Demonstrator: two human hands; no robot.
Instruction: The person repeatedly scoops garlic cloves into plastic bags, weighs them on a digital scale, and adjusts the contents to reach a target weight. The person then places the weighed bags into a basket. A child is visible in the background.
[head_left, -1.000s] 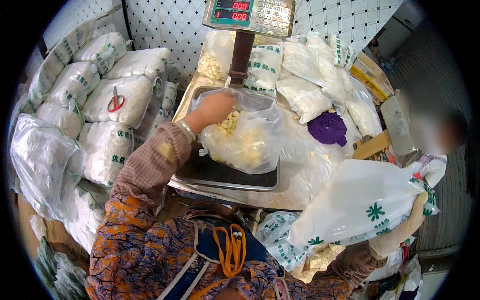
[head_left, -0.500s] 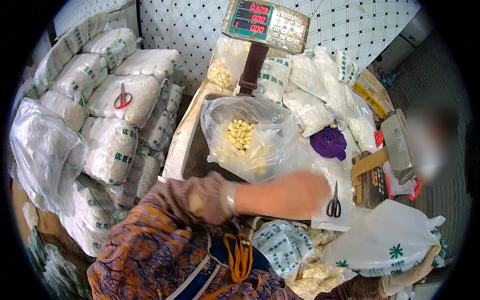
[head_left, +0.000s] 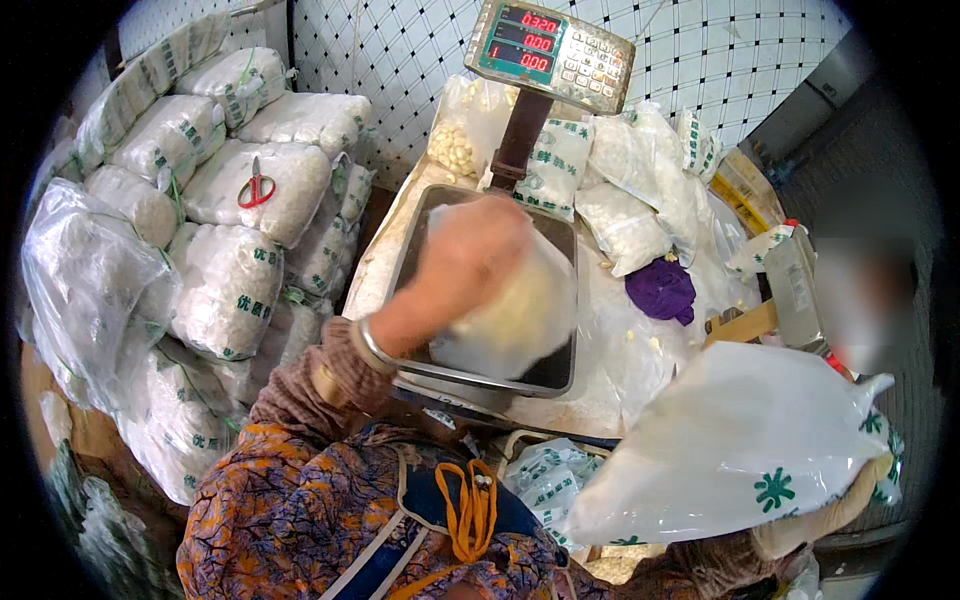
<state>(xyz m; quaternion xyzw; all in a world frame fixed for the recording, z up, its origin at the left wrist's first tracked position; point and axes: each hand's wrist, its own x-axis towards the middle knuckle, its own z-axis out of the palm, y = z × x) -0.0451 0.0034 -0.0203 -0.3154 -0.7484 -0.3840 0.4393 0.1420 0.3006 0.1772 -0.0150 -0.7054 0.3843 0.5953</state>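
My left hand (head_left: 470, 262), blurred by motion, closes on the top of a clear plastic bag (head_left: 510, 315) above the scale's pan (head_left: 562, 384). Pale yellow peeled cloves, apparently garlic, show through its blurred plastic. At the lower right, my right hand (head_left: 852, 502) wears a beige glove and grips the outer end of a large white plastic bag with green print (head_left: 720, 440). That bag slants across the table's near right edge. The glove's fingers are partly hidden by it. Behind the pan, the scale's display head (head_left: 550, 52) stands on a dark post.
Packed white bags (head_left: 225, 285) are stacked at the left, with red-handled scissors (head_left: 256, 190) on top. More filled bags (head_left: 625, 225) lie right of the post, near a purple cloth (head_left: 661, 290). Another metal scale (head_left: 795, 285) and a person, blurred, are at the far right.
My left hand has moved left from beside the black scissors and gripped the clove bag, which lay open on the pan. The white bag has swung up and left, covering the scissors.
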